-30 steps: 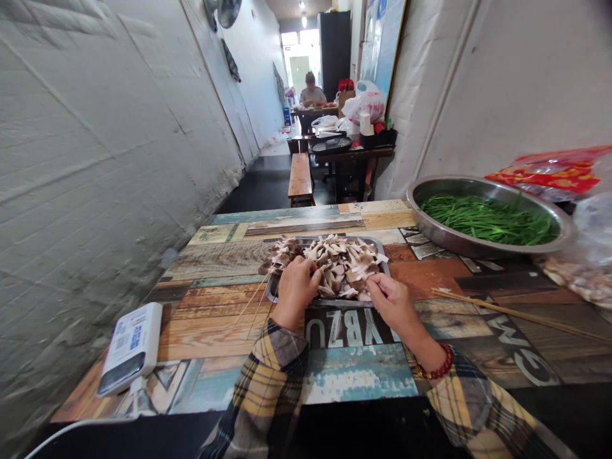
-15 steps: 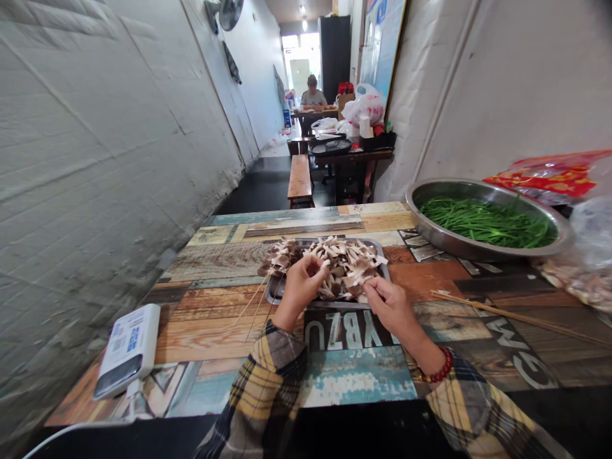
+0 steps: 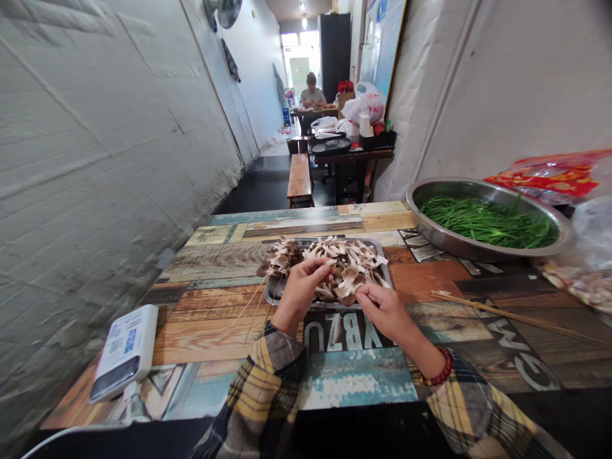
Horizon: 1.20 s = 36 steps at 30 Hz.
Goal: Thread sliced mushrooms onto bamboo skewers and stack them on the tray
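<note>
My right hand (image 3: 385, 309) pinches the edge of a broad grey-brown oyster mushroom (image 3: 350, 285) over the near side of a metal tray (image 3: 275, 294). Beside it, my left hand (image 3: 305, 280) is closed, thumb against fingers, with a pale bit of mushroom (image 3: 331, 262) showing at the tips. Loose oyster mushrooms (image 3: 342, 248) are heaped in the tray behind both hands. At the tray's left end lie mushrooms threaded on skewers (image 3: 285, 252), whose bare stick ends (image 3: 248, 305) point toward me.
A steel basin (image 3: 488, 252) of green chives (image 3: 485, 220) stands at right, beside plastic bags (image 3: 549, 175). Thin bamboo skewers (image 3: 511, 313) lie before it. A white power bank (image 3: 125, 350) with a cable is at left. Farther back are a bench (image 3: 299, 176) and a seated person (image 3: 313, 97).
My right hand has shifted slightly left with the oyster mushroom, bringing it nearer my left hand. My left fingertips have moved a little to the right.
</note>
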{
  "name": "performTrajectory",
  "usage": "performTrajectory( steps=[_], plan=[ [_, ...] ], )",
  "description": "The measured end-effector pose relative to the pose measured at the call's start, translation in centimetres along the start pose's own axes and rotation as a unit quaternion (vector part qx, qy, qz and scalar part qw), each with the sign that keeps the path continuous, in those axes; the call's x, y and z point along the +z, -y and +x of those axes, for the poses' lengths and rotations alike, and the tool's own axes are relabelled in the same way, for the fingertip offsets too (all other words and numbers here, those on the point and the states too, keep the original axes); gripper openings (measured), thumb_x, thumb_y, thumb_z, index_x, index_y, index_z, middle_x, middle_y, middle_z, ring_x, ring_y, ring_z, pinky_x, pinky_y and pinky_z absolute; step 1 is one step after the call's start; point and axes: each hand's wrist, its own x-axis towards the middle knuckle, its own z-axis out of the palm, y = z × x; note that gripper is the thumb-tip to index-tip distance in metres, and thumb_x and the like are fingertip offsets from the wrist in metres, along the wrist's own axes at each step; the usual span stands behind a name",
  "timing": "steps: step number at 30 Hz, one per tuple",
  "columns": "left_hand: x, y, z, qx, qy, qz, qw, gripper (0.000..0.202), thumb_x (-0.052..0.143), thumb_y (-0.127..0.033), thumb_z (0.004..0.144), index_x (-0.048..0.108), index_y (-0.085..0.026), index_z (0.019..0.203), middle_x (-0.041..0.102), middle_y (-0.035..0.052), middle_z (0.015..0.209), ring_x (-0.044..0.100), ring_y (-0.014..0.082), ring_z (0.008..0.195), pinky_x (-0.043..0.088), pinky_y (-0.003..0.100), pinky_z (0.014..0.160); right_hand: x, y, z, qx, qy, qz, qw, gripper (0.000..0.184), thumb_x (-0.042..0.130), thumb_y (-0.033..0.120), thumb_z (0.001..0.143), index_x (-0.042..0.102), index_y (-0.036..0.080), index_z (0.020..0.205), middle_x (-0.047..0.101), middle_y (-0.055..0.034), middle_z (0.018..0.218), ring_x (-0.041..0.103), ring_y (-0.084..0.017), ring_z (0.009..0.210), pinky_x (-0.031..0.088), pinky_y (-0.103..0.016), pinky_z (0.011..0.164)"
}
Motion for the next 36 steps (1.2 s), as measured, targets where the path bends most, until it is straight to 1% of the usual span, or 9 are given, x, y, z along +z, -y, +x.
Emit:
performTrajectory(
  steps=[6, 13, 21, 24, 28, 32, 36],
  plan=[
    [0.25, -0.35, -0.13, -0.008, -0.011, -0.018, 1.0, 0.029, 0.075, -0.033, 0.067, 0.071, -0.012, 0.087, 0.064, 0.0028, 0.072, 0.055, 0.0088, 0.061, 0.043, 0.02, 0.057, 0.06, -0.08, 0.05, -0.005, 0.001, -0.01, 1.0, 0.023, 0.047, 0.026, 0.089, 0.061, 0.019, 0.073, 0.061, 0.0006, 0.061, 0.056, -0.014, 0.057, 0.041, -0.022, 0.055],
    [0.34, -0.45, -0.08, -0.01, -0.016, -0.047, 0.999, 0.026, 0.074, -0.032, 0.067, 0.071, -0.013, 0.086, 0.065, 0.0026, 0.073, 0.056, 0.0084, 0.061, 0.045, 0.021, 0.059, 0.07, -0.06, 0.01, -0.004, 0.003, -0.013, 1.0, 0.023, 0.047, 0.025, 0.089, 0.062, 0.019, 0.072, 0.06, 0.0009, 0.06, 0.056, -0.014, 0.056, 0.04, -0.022, 0.054],
    [0.15, -0.16, -0.08, 0.006, -0.015, -0.002, 1.0, 0.025, 0.074, -0.032, 0.069, 0.07, -0.014, 0.086, 0.066, 0.0022, 0.074, 0.057, 0.009, 0.062, 0.045, 0.022, 0.061, 0.15, -0.25, 0.02, 0.003, -0.001, -0.019, 1.0, 0.022, 0.047, 0.026, 0.089, 0.061, 0.019, 0.073, 0.061, 0.001, 0.061, 0.056, -0.014, 0.056, 0.04, -0.022, 0.055],
    [0.18, -0.18, -0.14, 0.007, -0.02, 0.002, 1.0, 0.025, 0.075, -0.031, 0.067, 0.07, -0.014, 0.085, 0.067, 0.0018, 0.073, 0.057, 0.0091, 0.062, 0.045, 0.021, 0.062, 0.21, -0.31, -0.02, 0.002, -0.002, -0.019, 1.0, 0.022, 0.047, 0.025, 0.089, 0.061, 0.019, 0.073, 0.06, 0.001, 0.06, 0.056, -0.014, 0.056, 0.039, -0.022, 0.055],
    [0.27, -0.25, -0.19, -0.004, -0.019, -0.009, 1.0, 0.025, 0.077, -0.029, 0.065, 0.071, -0.013, 0.083, 0.068, 0.0022, 0.072, 0.057, 0.009, 0.063, 0.044, 0.021, 0.062, 0.24, -0.18, -0.03, -0.006, -0.01, -0.02, 1.0, 0.022, 0.047, 0.025, 0.09, 0.06, 0.019, 0.073, 0.061, 0.0003, 0.062, 0.056, -0.014, 0.058, 0.039, -0.022, 0.056],
    [0.29, -0.17, -0.23, -0.028, -0.016, -0.021, 0.999, 0.027, 0.079, -0.031, 0.063, 0.07, -0.013, 0.082, 0.068, 0.0025, 0.071, 0.059, 0.0106, 0.063, 0.044, 0.022, 0.059, 0.24, 0.11, 0.03, -0.009, -0.014, -0.016, 1.0, 0.023, 0.046, 0.025, 0.09, 0.059, 0.018, 0.072, 0.059, 0.0007, 0.06, 0.055, -0.013, 0.056, 0.038, -0.022, 0.054],
    [0.47, 0.15, -0.29, -0.038, -0.003, -0.032, 0.999, 0.028, 0.08, -0.031, 0.062, 0.07, -0.013, 0.081, 0.068, 0.0018, 0.07, 0.058, 0.0099, 0.061, 0.044, 0.021, 0.06, 0.27, 0.22, 0.08, -0.009, -0.018, -0.016, 1.0, 0.023, 0.046, 0.025, 0.09, 0.058, 0.018, 0.071, 0.059, 0.0006, 0.059, 0.055, -0.013, 0.056, 0.038, -0.022, 0.054]
  ],
)
